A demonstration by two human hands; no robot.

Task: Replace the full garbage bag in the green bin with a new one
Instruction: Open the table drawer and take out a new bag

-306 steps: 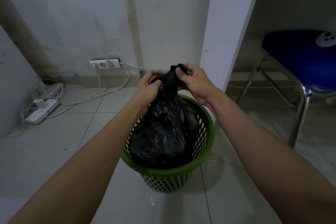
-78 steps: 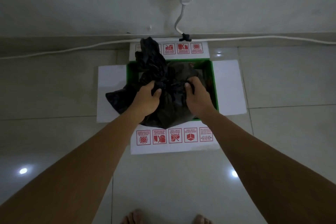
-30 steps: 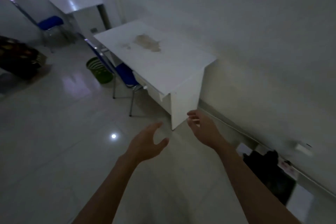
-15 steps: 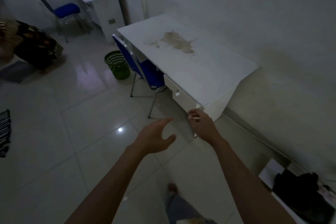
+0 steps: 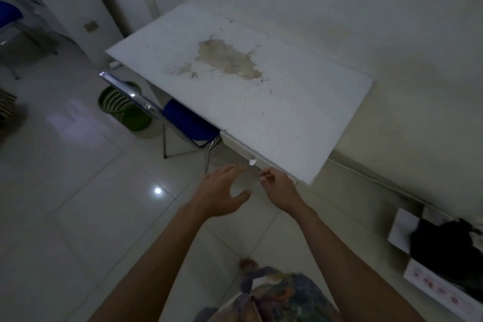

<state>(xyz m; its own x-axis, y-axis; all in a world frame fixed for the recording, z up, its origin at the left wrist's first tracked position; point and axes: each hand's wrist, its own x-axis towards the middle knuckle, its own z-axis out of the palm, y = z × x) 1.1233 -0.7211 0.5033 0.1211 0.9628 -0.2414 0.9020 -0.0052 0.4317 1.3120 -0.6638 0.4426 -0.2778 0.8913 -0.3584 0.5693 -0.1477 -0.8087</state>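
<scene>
Both hands reach forward over the tiled floor (image 5: 78,217) with nothing in them. On the left hand (image 5: 222,193) the fingers are spread wide and nearly straight, the thumb held out to the side. Beside it, a little apart, the right hand (image 5: 279,188) has its fingers loosely curled downward, empty, close below the front edge of the white surface (image 5: 274,112).

Just ahead of the two hands, between them, a small white knob (image 5: 252,162) sticks out from the one drawer (image 5: 235,144) under the surface; neither hand touches it. On top, beyond the hands, the white coating has one large brownish peeled patch (image 5: 230,60).

Ahead and to the left of the left hand stands one chair with a blue seat (image 5: 188,123) and shiny metal legs, pushed partly under the surface. Past it, farther left, sits the green bin (image 5: 122,107), perforated, on the floor, with the chair's backrest crossing in front of its rim. A second blue chair (image 5: 7,13) shows at the far left edge.

Well behind and to the right of the right hand, the full black garbage bag (image 5: 441,246) lies in one open cardboard box (image 5: 402,227) with white flaps, against the wall.

Below the arms, one bare foot (image 5: 248,264) and patterned clothing (image 5: 277,295) are visible.
</scene>
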